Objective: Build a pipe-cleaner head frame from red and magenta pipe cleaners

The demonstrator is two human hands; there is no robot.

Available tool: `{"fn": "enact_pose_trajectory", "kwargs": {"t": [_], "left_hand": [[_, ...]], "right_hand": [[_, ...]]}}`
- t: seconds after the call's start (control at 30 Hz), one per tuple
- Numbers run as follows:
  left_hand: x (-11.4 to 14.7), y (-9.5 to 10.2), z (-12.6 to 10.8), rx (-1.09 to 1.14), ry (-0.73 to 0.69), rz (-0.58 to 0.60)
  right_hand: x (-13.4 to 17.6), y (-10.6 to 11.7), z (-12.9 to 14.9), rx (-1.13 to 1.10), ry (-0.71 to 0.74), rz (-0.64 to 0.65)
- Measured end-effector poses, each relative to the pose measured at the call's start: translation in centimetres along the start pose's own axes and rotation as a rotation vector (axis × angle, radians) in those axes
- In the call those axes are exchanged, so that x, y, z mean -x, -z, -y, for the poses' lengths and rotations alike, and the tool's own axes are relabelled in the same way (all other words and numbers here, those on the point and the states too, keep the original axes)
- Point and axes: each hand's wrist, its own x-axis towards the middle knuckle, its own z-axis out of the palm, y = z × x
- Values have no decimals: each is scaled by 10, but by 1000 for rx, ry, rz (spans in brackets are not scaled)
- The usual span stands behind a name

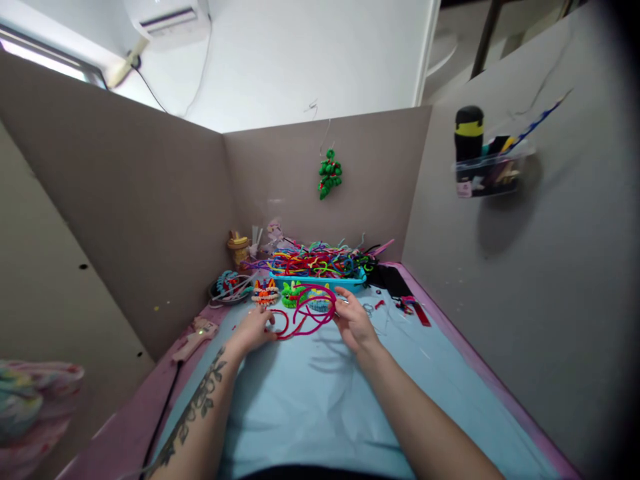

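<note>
My right hand (354,320) is closed on several curled magenta pipe cleaners (316,331), which loop out leftward above the table. My left hand (255,329) is low over the blue cover, its fingers bent and pinched at the end of a curved red pipe cleaner (286,325). The red loop lies between both hands, partly crossed by the magenta ones. Behind them stand small fuzzy figures: an orange one (265,292), a green one (291,295), and a pale blue one (318,301) partly hidden by the magenta loops.
A blue tray (345,285) heaped with coloured pipe cleaners stands at the back. To the left are a bowl (231,293) and a pink glue gun (196,339) with a cord. A black flat object (393,280) lies right. Grey panels enclose three sides; a green ornament (330,175) hangs behind.
</note>
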Motion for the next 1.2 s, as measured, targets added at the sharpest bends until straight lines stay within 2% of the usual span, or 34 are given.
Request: {"fn": "enact_pose_trajectory", "kwargs": {"t": [0.07,0.17,0.23,0.3,0.4,0.47,0.6,0.73,0.97,1.2], "left_hand": [[3,-2,2,-1,-51,52],[5,-2,8,22,-64,53],[3,1,11,44,-68,26],[0,5,11,126,-49,-68],[0,12,3,565,48,-327],[4,13,-9,923,102,-430],[15,4,-38,1212,135,-333],[19,-13,-56,1283,255,-260],[22,-28,-65,1431,284,-186],[27,-26,-69,1620,406,-85]], "right_hand": [[0,1,2,-18,-3,3],[-1,1,3,-32,-5,3],[-1,1,3,-20,2,3],[-1,1,2,-3,19,10],[0,0,1,43,72,46],[2,-2,2,85,120,73],[6,-7,3,108,199,100],[9,-7,2,127,223,134],[12,-8,-1,182,205,187],[10,-8,-6,212,223,153]]}}
